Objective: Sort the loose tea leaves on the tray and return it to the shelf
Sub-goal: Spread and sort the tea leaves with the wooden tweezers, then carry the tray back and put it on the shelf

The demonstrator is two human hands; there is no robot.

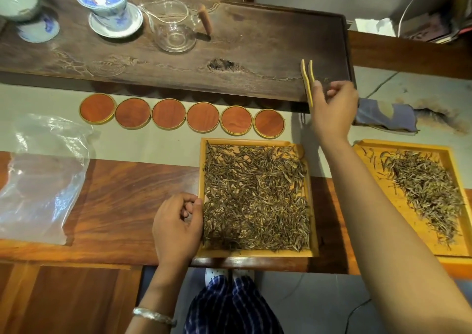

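A square bamboo tray (258, 253) near the table's front edge holds a dense layer of loose tea leaves (255, 198). A second bamboo tray (378, 180) at the right carries a smaller, diagonal heap of leaves (426, 188). My left hand (177, 227) rests against the first tray's left rim, fingers curled, thumb touching the edge. My right hand (333, 109) is raised beyond the trays, over the dark tea board's near right corner, and grips bamboo tweezers (306, 78) whose two arms point up and away.
A dark carved tea board (229, 52) carries a blue-and-white lidded cup (107, 4) and a glass pitcher (176, 24). Several round red coasters (168, 114) line its front. A clear plastic bag (43, 175) lies left; a folded blue cloth (385, 116) lies right.
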